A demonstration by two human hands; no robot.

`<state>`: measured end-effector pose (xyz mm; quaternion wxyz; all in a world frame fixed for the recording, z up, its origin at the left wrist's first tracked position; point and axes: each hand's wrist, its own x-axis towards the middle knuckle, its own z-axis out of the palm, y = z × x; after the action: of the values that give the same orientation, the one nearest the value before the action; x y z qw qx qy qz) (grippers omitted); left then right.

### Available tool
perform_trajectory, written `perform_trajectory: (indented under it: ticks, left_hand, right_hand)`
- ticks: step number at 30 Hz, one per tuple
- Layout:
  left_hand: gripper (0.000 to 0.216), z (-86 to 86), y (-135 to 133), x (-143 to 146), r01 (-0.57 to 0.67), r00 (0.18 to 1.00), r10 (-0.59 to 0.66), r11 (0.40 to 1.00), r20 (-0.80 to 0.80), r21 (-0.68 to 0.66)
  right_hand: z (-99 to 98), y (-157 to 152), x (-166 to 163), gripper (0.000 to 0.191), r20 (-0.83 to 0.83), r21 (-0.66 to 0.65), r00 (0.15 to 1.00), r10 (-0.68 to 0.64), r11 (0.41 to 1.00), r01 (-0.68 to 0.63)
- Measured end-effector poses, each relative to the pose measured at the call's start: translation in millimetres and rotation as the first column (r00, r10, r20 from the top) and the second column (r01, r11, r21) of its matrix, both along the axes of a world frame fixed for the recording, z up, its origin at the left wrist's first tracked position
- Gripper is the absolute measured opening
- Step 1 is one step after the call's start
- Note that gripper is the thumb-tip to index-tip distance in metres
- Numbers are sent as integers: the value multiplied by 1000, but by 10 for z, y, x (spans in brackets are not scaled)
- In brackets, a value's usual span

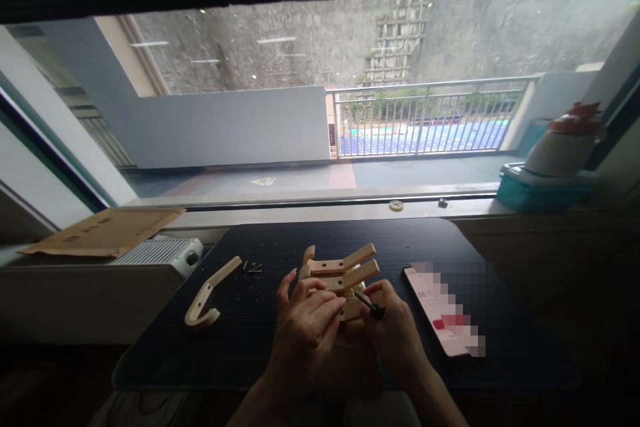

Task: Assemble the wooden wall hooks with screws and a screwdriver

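Observation:
Pale wooden hooks [345,265] with dark screw holes lie side by side in front of me, their straight ends pointing up to the right. My left hand [305,323] rests over their lower left part, fingers bent around the nearest hook. In my right hand [393,320] is a dark screwdriver [370,305], its shaft pointing up and left toward the nearest hook. Whether its tip touches a screw is hidden by my fingers. A brownish flat piece beneath the hooks is mostly in shadow. Apart on the left lies a loose wooden hook [204,300], with several small screws [254,268] close by.
The dark table [270,237] carries a phone [440,313] to the right. Behind it runs a window sill with a tape roll [396,205] and a teal box [543,190]. A brown envelope [105,230] lies at left on a white box [157,255].

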<state>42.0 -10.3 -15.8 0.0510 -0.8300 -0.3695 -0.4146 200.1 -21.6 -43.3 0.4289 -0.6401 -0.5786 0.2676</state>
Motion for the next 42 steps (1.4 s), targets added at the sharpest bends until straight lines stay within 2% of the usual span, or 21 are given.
perform_trajectory:
  ticks: [9,19,25,35,38,42]
  left_hand:
    - [19,-105,7,21,-43,998,43,999,-37,9]
    - [19,-69,-19,15,-27,997,22,997,-75,-78]
    - [16,-33,-49,51,-74,997,69,984,-36,-160]
    - [18,-38,-37,95,-141,990,132,969,-59,-202]
    - [17,-27,-36,106,-142,990,134,964,-51,-226]
    - [20,-15,-37,110,-153,988,144,957,-54,-248]
  right_hand:
    - [-27,16,9,15,-14,27,1000,14,1000,-13]
    - [-11,20,15,18,-39,-24,999,24,999,-25]
    - [21,15,25,15,-1,21,1000,21,1000,-21]
    - [69,6,36,15,35,-24,999,33,999,-32]
    - [166,-36,50,24,17,-52,999,46,998,-45]
    - [262,-160,157,47,-36,-132,994,101,986,-104]
